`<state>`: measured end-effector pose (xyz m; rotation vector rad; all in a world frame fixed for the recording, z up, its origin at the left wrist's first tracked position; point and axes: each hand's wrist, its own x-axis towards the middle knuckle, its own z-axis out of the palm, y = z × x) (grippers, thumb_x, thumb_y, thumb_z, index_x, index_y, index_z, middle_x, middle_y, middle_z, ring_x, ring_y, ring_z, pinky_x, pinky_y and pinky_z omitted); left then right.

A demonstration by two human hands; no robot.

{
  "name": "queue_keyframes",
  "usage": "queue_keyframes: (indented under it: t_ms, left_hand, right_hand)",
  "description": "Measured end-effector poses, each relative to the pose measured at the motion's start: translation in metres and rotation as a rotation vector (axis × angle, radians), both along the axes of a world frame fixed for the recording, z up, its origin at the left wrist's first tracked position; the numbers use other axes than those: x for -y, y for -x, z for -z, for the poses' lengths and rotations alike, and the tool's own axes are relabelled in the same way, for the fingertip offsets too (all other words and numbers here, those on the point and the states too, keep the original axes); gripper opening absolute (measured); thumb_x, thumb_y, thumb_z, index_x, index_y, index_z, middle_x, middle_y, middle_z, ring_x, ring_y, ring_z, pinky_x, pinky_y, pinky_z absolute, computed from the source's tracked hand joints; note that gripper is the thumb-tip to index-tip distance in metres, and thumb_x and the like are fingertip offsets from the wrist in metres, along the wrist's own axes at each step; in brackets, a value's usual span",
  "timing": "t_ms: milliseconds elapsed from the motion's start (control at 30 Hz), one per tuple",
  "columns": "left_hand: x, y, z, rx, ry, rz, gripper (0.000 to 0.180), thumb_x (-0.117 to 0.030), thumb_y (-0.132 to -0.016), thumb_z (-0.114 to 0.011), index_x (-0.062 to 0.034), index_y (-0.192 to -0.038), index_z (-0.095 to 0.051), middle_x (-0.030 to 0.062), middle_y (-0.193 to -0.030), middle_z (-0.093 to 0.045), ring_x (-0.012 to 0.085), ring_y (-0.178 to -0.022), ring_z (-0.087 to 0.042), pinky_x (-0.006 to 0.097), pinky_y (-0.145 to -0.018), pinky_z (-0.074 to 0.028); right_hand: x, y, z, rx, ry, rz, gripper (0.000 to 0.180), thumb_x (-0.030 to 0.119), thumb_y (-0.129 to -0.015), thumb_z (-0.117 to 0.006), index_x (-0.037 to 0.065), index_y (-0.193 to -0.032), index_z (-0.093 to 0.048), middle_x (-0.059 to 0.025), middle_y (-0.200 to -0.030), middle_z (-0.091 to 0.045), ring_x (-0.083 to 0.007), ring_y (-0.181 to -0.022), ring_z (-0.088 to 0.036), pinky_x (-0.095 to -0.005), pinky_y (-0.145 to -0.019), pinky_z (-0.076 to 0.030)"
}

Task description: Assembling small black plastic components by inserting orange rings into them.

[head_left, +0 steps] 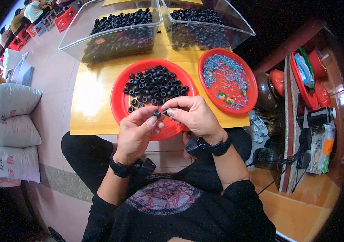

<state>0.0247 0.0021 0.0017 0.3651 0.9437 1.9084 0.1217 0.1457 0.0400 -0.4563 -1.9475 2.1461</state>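
My left hand [136, 131] pinches a small black ring-shaped part [156, 114] between thumb and fingertips. Close beside it, my right hand [198, 119] is closed in a pinch on a tiny dark piece [164, 112], mostly covered by the fingers; its kind is not clear. Both hands are over the near side of a round red tray [117, 94], where many loose black ring-shaped parts [156, 82] are piled. To the right, a second red tray [254, 82] holds scattered small bluish, clear pieces [226, 70].
Two clear plastic bins [111, 38] [200, 34] full of black parts stand at the back of the yellow table [89, 97]. White sacks [12, 131] are stacked at left. A cluttered shelf [289, 121] is at right. People sit by red stools [64, 19] far left.
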Motion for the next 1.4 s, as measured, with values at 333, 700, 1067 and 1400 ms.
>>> queue_keyframes:
  t_ms: [333,700,1067,1400]
  left_hand:
    - [-0.002,-0.003,0.003,-0.018,0.011,-0.005,0.025,-0.003,-0.083,-0.052,0.0026,-0.107,-0.052,0.0135,-0.094,-0.059,0.0154,-0.074,-0.058,0.023,-0.066,-0.048]
    - [-0.003,-0.002,0.002,-0.032,0.016,-0.043,0.020,-0.003,-0.082,-0.056,-0.0001,-0.102,-0.053,0.0078,-0.085,-0.061,0.0123,-0.069,-0.057,0.022,-0.061,-0.046]
    - [-0.003,-0.011,0.000,-0.278,0.151,-0.111,0.018,-0.002,-0.081,-0.056,0.0017,-0.099,-0.055,0.0040,-0.084,-0.059,0.0095,-0.069,-0.055,0.020,-0.063,-0.046]
    - [-0.003,-0.009,-0.005,-1.077,0.204,-0.207,0.015,0.008,-0.077,-0.052,0.0034,-0.091,-0.054,0.0104,-0.075,-0.053,0.0134,-0.066,-0.053,0.023,-0.060,-0.042]
  right_hand:
    - [0.007,0.002,0.014,-0.059,-0.154,0.010,0.010,-0.001,-0.080,-0.053,-0.001,-0.089,-0.056,0.0001,-0.078,-0.056,-0.0039,-0.071,-0.052,-0.0192,-0.058,-0.043]
    - [0.004,-0.003,0.005,-0.076,-0.270,0.021,0.010,0.000,-0.080,-0.054,-0.001,-0.090,-0.054,0.0016,-0.077,-0.053,-0.0031,-0.070,-0.050,-0.0175,-0.058,-0.041]
    - [0.009,-0.005,0.003,-0.036,-0.552,0.082,0.004,-0.001,-0.075,-0.054,-0.001,-0.078,-0.056,-0.0031,-0.066,-0.054,-0.0066,-0.063,-0.052,-0.0217,-0.053,-0.042]
    - [0.009,-0.004,0.005,-0.212,-0.704,0.058,0.005,-0.003,-0.072,-0.055,-0.002,-0.076,-0.056,-0.0067,-0.066,-0.056,-0.0126,-0.058,-0.055,-0.0255,-0.052,-0.044]
